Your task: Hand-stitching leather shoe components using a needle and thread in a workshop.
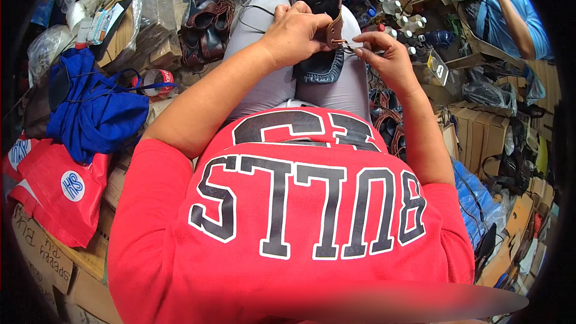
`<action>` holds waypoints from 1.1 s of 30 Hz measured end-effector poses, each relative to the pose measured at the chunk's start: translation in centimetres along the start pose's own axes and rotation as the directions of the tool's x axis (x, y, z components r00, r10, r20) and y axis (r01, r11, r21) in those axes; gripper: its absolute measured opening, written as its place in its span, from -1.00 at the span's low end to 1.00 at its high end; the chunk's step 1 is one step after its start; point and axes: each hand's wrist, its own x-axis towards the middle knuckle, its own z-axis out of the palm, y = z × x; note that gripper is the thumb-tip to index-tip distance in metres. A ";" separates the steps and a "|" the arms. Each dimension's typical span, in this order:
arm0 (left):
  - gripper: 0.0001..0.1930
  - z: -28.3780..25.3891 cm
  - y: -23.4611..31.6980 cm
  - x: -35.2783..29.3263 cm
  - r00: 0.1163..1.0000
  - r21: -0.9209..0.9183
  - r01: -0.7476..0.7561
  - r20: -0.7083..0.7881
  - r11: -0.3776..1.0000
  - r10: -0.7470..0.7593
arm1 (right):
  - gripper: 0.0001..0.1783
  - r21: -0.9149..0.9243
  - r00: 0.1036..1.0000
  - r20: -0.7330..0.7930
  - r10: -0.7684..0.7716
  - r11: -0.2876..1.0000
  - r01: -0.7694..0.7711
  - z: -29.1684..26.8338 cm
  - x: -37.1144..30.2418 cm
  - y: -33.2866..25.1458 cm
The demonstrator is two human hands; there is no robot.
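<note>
A moccasin-style leather shoe (320, 77) rests across my thighs, its dark blue gathered toe toward me and its brown-edged heel opening away. My left hand (294, 35) is closed on the shoe's side near the eyelets, fingers and thumb pinching the brown leather collar. At the eyelets, a short brown lace (339, 41) shows. Just right of it, my right hand (387, 60) pinches a thin, shiny, needle-like piece (353, 45) between thumb and forefinger, close against the eyelets. How it joins the lace is too small to tell. A dark cord loops beside my left wrist.
Several dark shoes (207, 15) lie left of my knees. Small bottles (414, 23) crowd the right side. A blue cloth bag (99, 108) and a red plastic bag (66, 195) lie at left. Cardboard boxes (477, 132) stand at right. Another person in blue (510, 24) is at upper right.
</note>
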 end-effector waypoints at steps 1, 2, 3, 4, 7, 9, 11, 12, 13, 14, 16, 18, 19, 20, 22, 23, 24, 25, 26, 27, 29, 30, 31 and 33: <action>-0.75 0.0 0.1 0.0 1.000 0.003 0.006 0.009 1.000 -0.006 | -0.81 0.090 0.997 0.017 0.070 0.993 -0.071 0.2 0.0 0.3; -0.75 0.0 0.2 0.1 1.000 0.005 0.006 0.008 1.000 -0.006 | -0.81 0.091 0.998 0.017 0.068 0.993 -0.069 0.4 0.1 0.5; -0.74 0.0 0.4 0.2 0.999 0.011 0.025 0.028 1.000 -0.025 | -0.81 0.115 0.998 0.025 0.061 0.991 -0.063 0.6 0.2 0.7; -0.73 -0.1 0.5 0.2 0.998 0.017 0.043 0.049 0.999 -0.044 | -0.82 0.139 0.998 0.033 0.054 0.989 -0.058 0.7 0.2 0.7; -0.73 0.2 0.3 0.3 0.998 0.030 0.061 0.031 0.998 -0.062 | -0.83 0.117 0.996 0.045 0.079 0.990 -0.084 1.0 0.7 -0.1; -0.71 0.3 0.5 0.3 0.998 0.032 0.060 0.028 0.998 -0.061 | -0.84 0.113 0.993 0.072 0.095 0.988 -0.103 1.2 1.0 -0.7; -0.69 0.2 0.6 0.4 0.998 0.034 0.061 0.023 0.998 -0.062 | -0.84 0.109 0.989 0.102 0.111 0.987 -0.122 1.4 1.4 -1.1; -0.71 0.1 0.6 0.4 0.998 0.023 0.065 0.022 0.998 -0.066 | -0.87 0.124 0.988 0.104 0.116 0.984 -0.129 1.5 1.6 -1.2; -0.72 0.0 0.7 0.3 0.997 0.013 0.069 0.020 0.998 -0.069 | -0.90 0.140 0.987 0.107 0.121 0.981 -0.136 1.5 1.7 -1.2; -0.72 0.0 0.7 0.3 0.997 0.012 0.067 0.021 0.998 -0.068 | -0.90 0.140 0.987 0.105 0.122 0.981 -0.136 1.6 1.8 -1.1; -0.77 -0.3 0.8 -0.2 0.999 0.058 -0.012 -0.048 0.998 0.015 | -0.91 0.160 0.996 0.085 0.000 0.987 -0.013 1.6 1.7 -0.7; -0.79 -1.4 0.6 -0.7 0.998 0.066 -0.022 -0.061 0.998 0.026 | -0.91 0.302 0.993 0.112 0.039 0.951 -0.071 0.9 1.5 -0.9; -0.82 -1.9 0.4 -1.1 0.996 0.074 -0.032 -0.075 0.997 0.037 | -0.90 0.435 0.987 0.144 0.072 0.891 -0.129 0.5 1.4 -0.9; -0.82 -2.2 0.3 -1.6 0.997 0.074 -0.033 -0.073 0.997 0.039 | -0.90 0.452 0.991 0.108 0.072 0.885 -0.114 0.1 1.2 -0.3; -0.83 -2.6 0.4 -2.5 0.999 0.113 0.012 -0.037 0.993 -0.008 | -0.88 0.510 0.990 0.105 0.097 0.849 -0.137 0.5 0.5 0.8; -0.84 -2.8 0.8 -2.7 0.999 0.156 0.027 -0.030 0.987 -0.022 | -0.88 0.510 0.990 0.108 0.096 0.849 -0.138 0.9 0.4 0.8; -0.84 -2.8 1.1 -2.6 0.999 0.157 0.029 -0.031 0.987 -0.024 | -0.83 0.554 0.987 0.086 0.132 0.817 -0.158 1.4 0.4 0.7; -0.86 -2.6 1.5 -2.3 0.997 0.116 0.069 0.010 0.991 -0.071 | -0.77 0.597 0.983 0.067 0.169 0.783 -0.175 2.0 0.3 0.5; -0.89 -2.5 1.9 -2.0 0.992 0.077 0.111 0.050 0.991 -0.115 | -0.77 0.597 0.984 0.068 0.165 0.784 -0.173 2.6 0.3 0.3; -0.89 -2.3 2.0 -1.9 0.992 0.080 0.111 0.047 0.991 -0.115 | -0.75 0.620 0.990 0.048 0.134 0.773 -0.135 3.2 0.3 0.1; -0.84 -1.8 2.1 -1.5 0.972 0.062 0.156 0.171 0.986 -0.164 | -0.74 0.663 0.992 -0.004 0.126 0.743 -0.092 3.9 0.4 0.3; -0.84 -2.0 2.1 -1.4 0.972 0.064 0.151 0.170 0.986 -0.160 | -0.74 0.664 0.992 -0.009 0.124 0.743 -0.087 4.1 0.4 0.6; -0.85 -2.2 2.1 -1.5 0.976 0.077 0.122 0.172 0.990 -0.133 | -0.75 0.702 0.989 0.006 0.149 0.703 -0.110 4.1 0.5 0.9; -0.85 -2.6 2.2 -2.0 0.978 0.092 0.093 0.177 0.991 -0.108 | -0.75 0.742 0.985 0.022 0.172 0.658 -0.132 4.5 0.3 1.0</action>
